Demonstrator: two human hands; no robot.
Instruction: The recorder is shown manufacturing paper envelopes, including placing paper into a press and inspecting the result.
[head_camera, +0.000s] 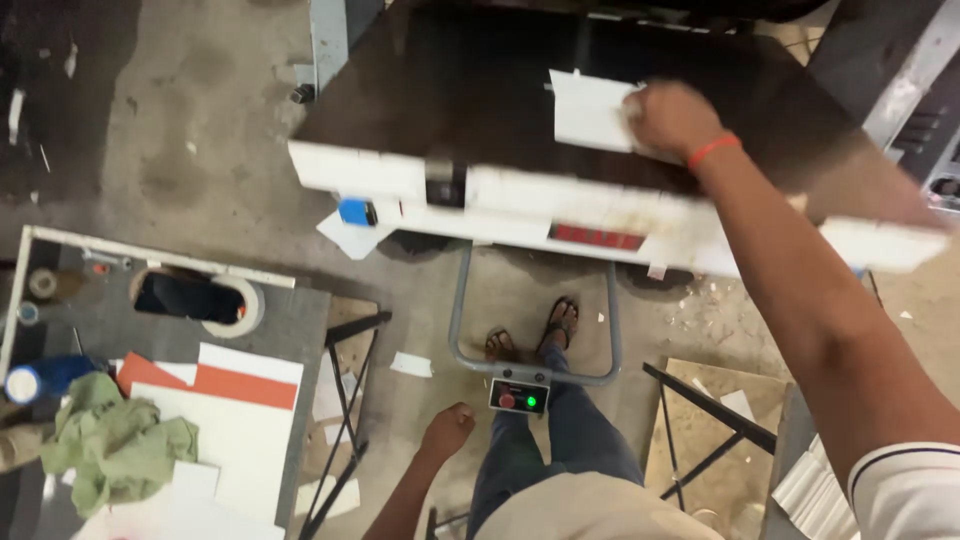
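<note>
My right hand (672, 118) reaches out over the dark bed of a machine (450, 90) and grips the right edge of a white paper sheet (590, 110) lying there. A red band circles that wrist. My left hand (448, 430) hangs low by my left leg, fingers curled into a loose fist with nothing in it. The machine's white front bar (520, 195) runs across below the sheet. My sandalled feet (535, 335) stand on the concrete floor beneath it.
A foot pedal box with a red and a green button (518, 398) sits by my feet inside a grey metal loop. At left, a small table (300, 330) holds white and orange sheets, a green cloth (115, 440), a tape roll (235, 305) and a blue bottle. Paper scraps litter the floor.
</note>
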